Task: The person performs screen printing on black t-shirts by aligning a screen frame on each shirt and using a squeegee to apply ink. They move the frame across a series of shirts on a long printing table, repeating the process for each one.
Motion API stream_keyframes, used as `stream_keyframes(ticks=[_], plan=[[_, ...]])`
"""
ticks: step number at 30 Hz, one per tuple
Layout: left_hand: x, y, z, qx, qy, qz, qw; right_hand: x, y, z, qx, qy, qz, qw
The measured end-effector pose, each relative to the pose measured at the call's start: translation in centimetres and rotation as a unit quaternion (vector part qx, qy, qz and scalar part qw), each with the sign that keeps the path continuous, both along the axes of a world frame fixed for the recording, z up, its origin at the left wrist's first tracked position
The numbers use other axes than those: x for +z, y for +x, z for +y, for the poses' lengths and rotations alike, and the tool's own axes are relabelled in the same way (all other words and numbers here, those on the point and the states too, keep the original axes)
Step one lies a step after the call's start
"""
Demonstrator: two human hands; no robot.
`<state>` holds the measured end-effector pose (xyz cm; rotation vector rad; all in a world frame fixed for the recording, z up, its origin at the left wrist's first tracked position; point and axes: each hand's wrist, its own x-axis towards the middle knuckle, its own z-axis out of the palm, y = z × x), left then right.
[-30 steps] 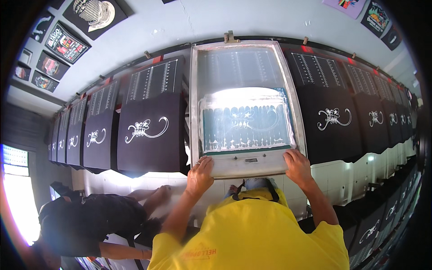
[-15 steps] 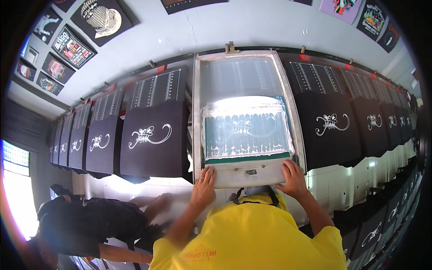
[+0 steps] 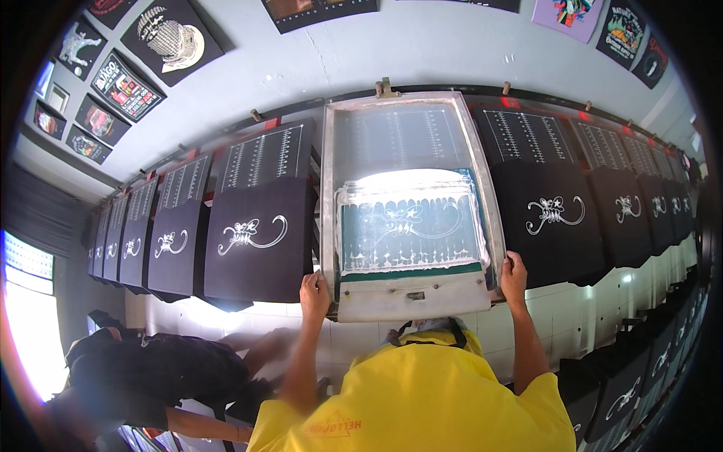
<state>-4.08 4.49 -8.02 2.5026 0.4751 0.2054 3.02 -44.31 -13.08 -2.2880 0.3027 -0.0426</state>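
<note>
A wooden-framed printing screen (image 3: 410,301), with a green mesh and a pale curly design, lies flat over one black shirt in a long row. My left hand (image 3: 315,292) grips the frame's near left corner. On the near right side, my right hand (image 3: 514,273) holds the frame's edge. Both forearms reach up from my yellow shirt (image 3: 422,399). Left of the screen a black shirt (image 3: 260,241) carries a white curly print, and the black shirt (image 3: 553,222) to its right carries the same print.
More printed black shirts run along the pallet line to both sides. Another person in dark clothes (image 3: 151,373) bends low at the lower left, near a bright window (image 3: 26,301). Printed shirts hang on the grey wall (image 3: 316,60) above.
My hands have slid apart from the screen's near edge to its two near corners. The screen sits a little lower in view. The other person's arm has shifted.
</note>
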Motion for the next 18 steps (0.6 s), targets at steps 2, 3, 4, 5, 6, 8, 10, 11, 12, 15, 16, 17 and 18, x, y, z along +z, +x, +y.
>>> stream_keyframes(ticks=[2,3,4,5,6,8,10,11,12,15,16,17,18], plan=[[-0.4,0.4,0.1,0.018,0.007,0.005,1.0,-0.7,0.3,-0.2,-0.015,0.001,-0.017,1.0],[-0.4,0.6,0.0,0.028,0.007,0.015,0.999,-1.1,0.5,-0.2,-0.018,0.012,-0.012,1.0],[-0.4,0.8,0.0,0.037,0.008,0.025,0.999,-1.3,0.6,-0.3,-0.021,0.022,-0.008,0.999],[-0.3,0.9,-0.1,0.041,0.005,0.022,0.999,-1.6,0.7,-0.4,-0.024,0.033,-0.003,0.999],[0.0,1.0,-0.3,0.045,0.003,0.02,0.999,-1.8,0.8,-0.3,-0.031,0.037,-0.003,0.999],[0.0,1.0,-0.3,0.061,0.0,0.025,0.998,-2.1,0.7,-0.1,-0.043,0.044,-0.003,0.998],[-0.5,0.6,-0.2,0.085,-0.004,0.043,0.995,-1.4,0.7,0.6,-0.057,0.066,0.007,0.996],[-0.8,0.5,-0.1,0.088,0.01,0.029,0.996,-1.2,0.7,0.7,-0.065,0.077,0.013,0.995],[-0.8,0.5,-0.4,0.091,0.023,0.015,0.995,-1.7,0.7,0.5,-0.049,0.067,0.006,0.997],[-0.3,0.8,-0.9,0.092,0.03,0.004,0.995,-2.7,0.5,0.3,-0.069,0.119,0.035,0.99],[0.2,1.1,-1.0,0.094,0.019,0.018,0.995,-2.3,0.5,0.4,-0.051,0.109,-0.002,0.993],[0.5,1.0,-1.1,0.097,0.008,0.033,0.995,-2.1,0.3,0.6,-0.054,0.122,0.018,0.991],[0.3,1.3,-1.1,0.103,-0.008,0.009,0.995,-1.8,0.7,0.6,-0.058,0.134,0.032,0.989]])
